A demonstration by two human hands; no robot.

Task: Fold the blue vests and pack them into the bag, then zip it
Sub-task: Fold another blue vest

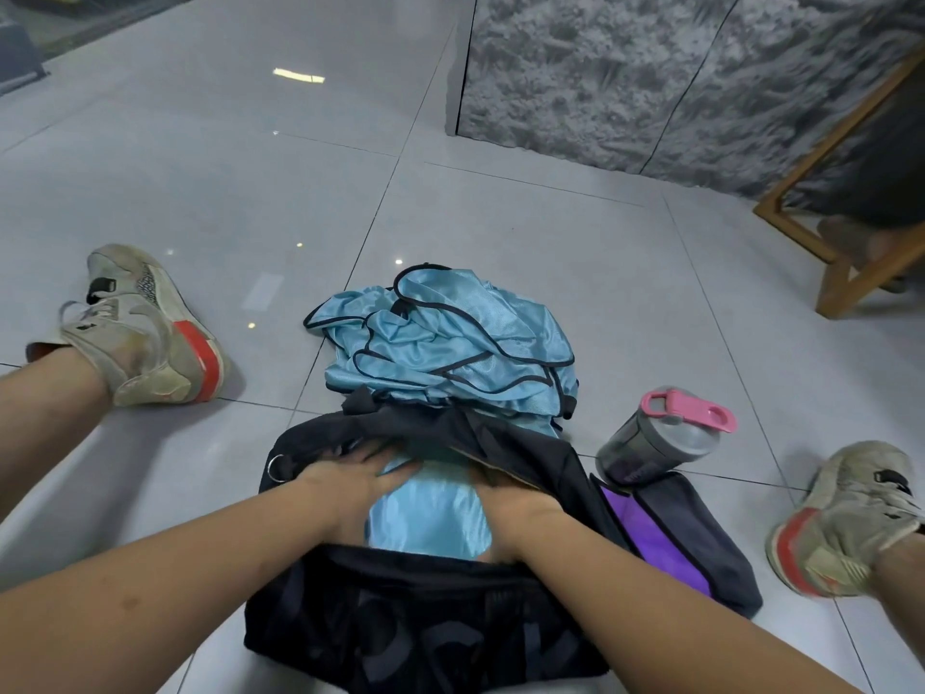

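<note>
Both hands press a folded vest [430,518] into the bag [400,628]: left hand [345,480] fingers spread flat, right hand [515,503] fingers hidden. Unfolded vests [445,343] heaped beyond the bag could snag the zip.

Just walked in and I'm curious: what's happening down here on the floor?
A person sits on the tiled floor, packing blue vests into a dark bag. Both hands are in the open bag: the left hand presses flat on a folded vest, and the right hand holds it at its other side, fingers hidden. A rumpled pile of vests lies unfolded just beyond the bag. A pink-lidded bottle leans on the bag's right end. The bag is not yet zipped.
</note>
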